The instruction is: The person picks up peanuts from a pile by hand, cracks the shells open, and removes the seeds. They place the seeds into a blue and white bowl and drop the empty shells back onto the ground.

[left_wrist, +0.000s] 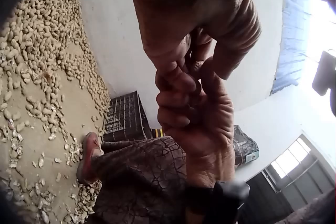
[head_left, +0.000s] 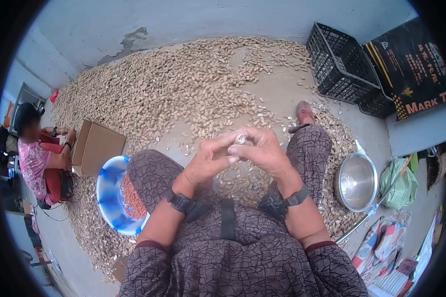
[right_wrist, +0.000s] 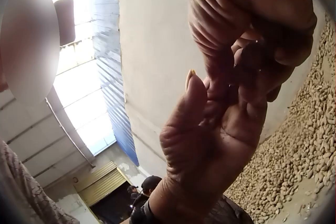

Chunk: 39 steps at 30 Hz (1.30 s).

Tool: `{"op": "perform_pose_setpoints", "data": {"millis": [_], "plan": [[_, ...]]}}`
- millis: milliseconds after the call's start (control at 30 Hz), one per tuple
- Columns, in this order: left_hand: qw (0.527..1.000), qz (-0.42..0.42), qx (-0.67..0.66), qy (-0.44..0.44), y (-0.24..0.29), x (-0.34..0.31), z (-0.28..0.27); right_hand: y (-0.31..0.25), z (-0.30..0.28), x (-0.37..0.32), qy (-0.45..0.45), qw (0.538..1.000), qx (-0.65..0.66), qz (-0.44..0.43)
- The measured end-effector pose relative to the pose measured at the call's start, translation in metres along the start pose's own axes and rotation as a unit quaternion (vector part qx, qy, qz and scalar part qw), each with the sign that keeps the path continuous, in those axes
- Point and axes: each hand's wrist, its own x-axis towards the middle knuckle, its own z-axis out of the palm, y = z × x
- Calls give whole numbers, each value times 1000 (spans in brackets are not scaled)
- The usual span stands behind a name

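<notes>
In the head view both hands meet in front of the lap around a small pale peanut. The left hand pinches it from one side, thumb and fingers bent inward. From the other side the right hand grips it with curled fingers, its thumb lying across the front. In the left wrist view the right hand faces the left hand, fingertips together; the fingers mostly hide the peanut. The right wrist view shows the same meeting of fingertips from the right hand's side.
Unshelled peanuts cover much of the floor. A blue-and-white basin with reddish kernels stands left, near a cardboard box and a seated person. At right are a metal bowl, empty shells and black crates.
</notes>
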Motion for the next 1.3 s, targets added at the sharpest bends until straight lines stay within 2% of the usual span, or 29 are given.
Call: {"op": "perform_pose_setpoints", "data": {"millis": [67,100,133,300,400,467,500,567,600,700,767,800,867,967,1100,1167,1233,1300], "plan": [[1000,5,6,5,0,0,0,4,2,0,36,997,-49,-36],[1000,-23,0,15,1,0,1,2,3,-1,38,997,-48,-36],[998,-52,-7,26,1,0,1,-2,5,-2,45,998,-42,-26],[997,-74,-1,7,-5,0,-4,5,7,-1,57,997,-53,-25],[995,-88,-46,30,-13,1,-5,11,5,3,69,995,-67,17],[991,-94,-84,50,-17,2,-4,24,3,7,90,979,-186,0],[983,-116,-117,76,-16,5,-1,22,5,8,90,979,-185,0],[974,-139,-148,102,-17,9,0,16,7,8,135,946,-292,41],[975,-132,-139,114,-20,10,0,16,6,8,135,946,-292,40],[976,-118,-116,142,-17,14,2,12,4,8,111,965,-236,-7],[976,-113,-103,156,-16,15,2,5,3,5,94,989,-103,37],[981,-98,-63,157,-18,16,2,-1,3,4,95,989,-104,36],[983,-84,-23,158,-18,16,4,-13,2,3,32,999,26,15],[984,-66,51,160,-17,17,10,-7,5,7,65,997,29,2],[985,-52,18,165,-23,17,13,-3,1,7,78,996,22,34],[984,-36,19,171,-27,17,13,3,2,8,103,995,-2,10],[980,-45,-64,182,-29,17,13,2,9,8,121,992,15,-20],[977,-51,-81,191,-31,18,15,3,11,7,139,989,30,-49]]}}
